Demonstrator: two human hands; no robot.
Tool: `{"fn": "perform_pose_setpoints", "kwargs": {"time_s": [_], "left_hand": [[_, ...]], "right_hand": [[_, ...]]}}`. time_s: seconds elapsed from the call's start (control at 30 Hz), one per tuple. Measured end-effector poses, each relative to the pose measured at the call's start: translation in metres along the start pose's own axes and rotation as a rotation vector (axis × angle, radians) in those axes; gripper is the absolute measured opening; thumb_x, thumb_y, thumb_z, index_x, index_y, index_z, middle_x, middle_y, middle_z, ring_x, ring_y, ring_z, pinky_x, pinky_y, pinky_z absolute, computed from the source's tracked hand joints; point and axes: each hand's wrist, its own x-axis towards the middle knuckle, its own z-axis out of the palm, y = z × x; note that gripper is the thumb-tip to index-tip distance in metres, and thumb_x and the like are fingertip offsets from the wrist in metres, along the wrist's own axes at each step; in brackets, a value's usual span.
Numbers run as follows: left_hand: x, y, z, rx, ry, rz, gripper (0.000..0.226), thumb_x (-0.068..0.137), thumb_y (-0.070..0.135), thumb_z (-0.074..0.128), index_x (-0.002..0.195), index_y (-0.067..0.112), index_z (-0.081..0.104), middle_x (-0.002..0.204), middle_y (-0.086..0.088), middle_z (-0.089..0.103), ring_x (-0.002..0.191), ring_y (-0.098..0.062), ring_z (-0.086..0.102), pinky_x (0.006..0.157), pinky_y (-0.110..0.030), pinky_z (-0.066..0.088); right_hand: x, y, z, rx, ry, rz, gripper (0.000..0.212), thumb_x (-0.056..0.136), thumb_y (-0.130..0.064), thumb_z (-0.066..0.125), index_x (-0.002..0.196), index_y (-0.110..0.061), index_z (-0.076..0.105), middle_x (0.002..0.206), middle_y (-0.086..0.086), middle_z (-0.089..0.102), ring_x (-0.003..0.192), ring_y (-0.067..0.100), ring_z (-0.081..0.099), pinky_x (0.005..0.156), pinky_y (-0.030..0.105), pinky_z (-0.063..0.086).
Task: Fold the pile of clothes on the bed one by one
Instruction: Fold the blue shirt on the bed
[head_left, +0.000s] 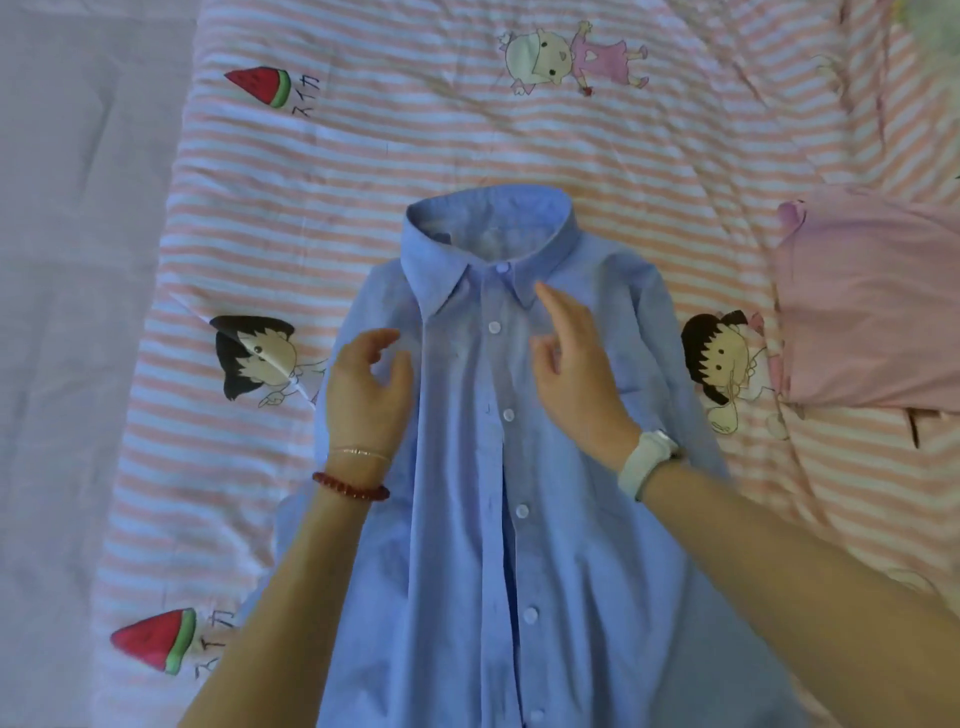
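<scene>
A light blue button-up shirt (467, 519) lies front up on the bed, collar away from me, buttons closed down the middle, both sides folded in. My left hand (366, 389) hovers over the shirt's left shoulder with loosely curled fingers that hold nothing. My right hand (576, 369) lies over the chest on the right of the button line, fingers stretched toward the collar tip. Whether either hand touches the cloth is not plain.
A pink-and-white striped quilt (519, 135) with cartoon girls and watermelon prints covers the bed. A folded pink garment (872, 296) lies at the right edge. A pale plain sheet (67, 260) runs along the left.
</scene>
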Motion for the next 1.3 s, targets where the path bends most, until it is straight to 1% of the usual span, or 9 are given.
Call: {"fn": "perform_pose_setpoints", "kwargs": {"time_s": [0.13,0.27,0.4,0.57,0.7,0.8,0.93,1.07,1.3], "left_hand": [[-0.048,-0.051,-0.024,0.225,0.067,-0.301,0.08,0.063,0.049,0.051,0.131,0.008,0.045,0.13,-0.018,0.047,0.121,-0.034,0.041,0.101,-0.043,0.034],[-0.07,-0.075,-0.048,0.246,-0.056,-0.403,0.073,0.064,0.051,0.047,0.117,0.001,0.053,0.106,-0.015,0.058,0.1,-0.033,0.054,0.077,-0.035,0.041],[-0.064,-0.082,-0.065,0.264,-0.005,-0.271,0.04,0.094,0.018,0.051,0.058,0.01,0.034,0.058,-0.009,0.041,0.075,-0.04,0.05,0.056,-0.036,0.016],[-0.055,-0.085,-0.084,0.219,0.078,-0.222,0.027,0.096,0.023,0.047,0.106,0.0,0.058,0.104,-0.02,0.059,0.098,-0.035,0.054,0.073,-0.029,0.034],[-0.066,-0.109,-0.099,0.083,-0.011,-0.53,0.043,0.1,0.025,0.032,0.114,-0.009,0.055,0.125,-0.026,0.052,0.113,-0.035,0.049,0.094,-0.038,0.039],[-0.101,-0.131,-0.104,0.029,-0.222,-0.561,0.023,0.095,0.005,0.044,0.109,-0.001,0.061,0.119,-0.023,0.058,0.1,-0.024,0.051,0.096,-0.04,0.042],[-0.129,-0.135,-0.115,-0.236,-0.208,-0.497,0.005,0.084,0.01,0.062,0.081,0.005,0.061,0.085,-0.013,0.059,0.087,-0.024,0.052,0.08,-0.039,0.047],[-0.128,-0.124,-0.146,-0.322,-0.021,-0.319,0.019,0.067,0.032,0.062,0.07,0.015,0.055,0.069,-0.002,0.051,0.068,-0.016,0.045,0.061,-0.031,0.039],[-0.068,-0.13,-0.195,-0.018,0.11,-0.084,0.015,0.091,0.012,0.055,0.081,0.013,0.043,0.063,0.003,0.045,0.056,-0.01,0.042,0.051,-0.012,0.033]], "right_hand": [[-0.09,0.005,0.023,-0.459,-0.031,-0.225,0.044,0.084,-0.032,0.045,0.126,-0.019,0.047,0.105,0.004,0.054,0.091,0.02,0.05,0.07,0.033,0.046],[-0.135,0.002,0.046,-0.641,-0.181,-0.043,0.046,0.079,-0.036,0.051,0.12,-0.016,0.055,0.077,0.001,0.057,0.067,0.023,0.058,0.051,0.03,0.047],[-0.133,0.007,0.038,-0.562,-0.284,0.202,0.038,0.083,0.004,0.05,0.118,-0.011,0.055,0.099,0.013,0.056,0.085,0.037,0.058,0.064,0.039,0.044],[-0.131,0.005,0.027,-0.587,-0.198,0.053,0.029,0.078,0.003,0.058,0.106,-0.004,0.059,0.103,0.015,0.052,0.081,0.039,0.055,0.061,0.041,0.048],[-0.18,0.008,0.038,-0.902,-0.261,-0.313,0.041,0.084,-0.029,0.044,0.115,-0.01,0.063,0.126,0.013,0.057,0.114,0.031,0.054,0.095,0.049,0.03],[-0.21,0.03,0.046,-1.021,-0.418,-0.27,0.057,0.083,-0.037,0.029,0.117,-0.011,0.066,0.129,0.012,0.058,0.123,0.028,0.052,0.107,0.054,0.009],[-0.199,-0.003,0.058,-0.947,-0.327,-0.201,0.047,0.08,-0.028,0.031,0.096,-0.009,0.07,0.11,0.013,0.065,0.109,0.033,0.059,0.105,0.057,0.019],[-0.187,-0.063,0.091,-0.463,-0.172,-0.438,0.04,0.087,-0.022,0.037,0.118,-0.007,0.057,0.123,0.016,0.057,0.112,0.031,0.052,0.097,0.044,0.041],[-0.159,-0.086,0.158,-0.781,-0.757,-0.15,0.079,0.072,-0.048,-0.01,0.148,-0.032,-0.002,0.158,0.002,0.003,0.142,0.029,0.013,0.111,0.047,0.022]]}}
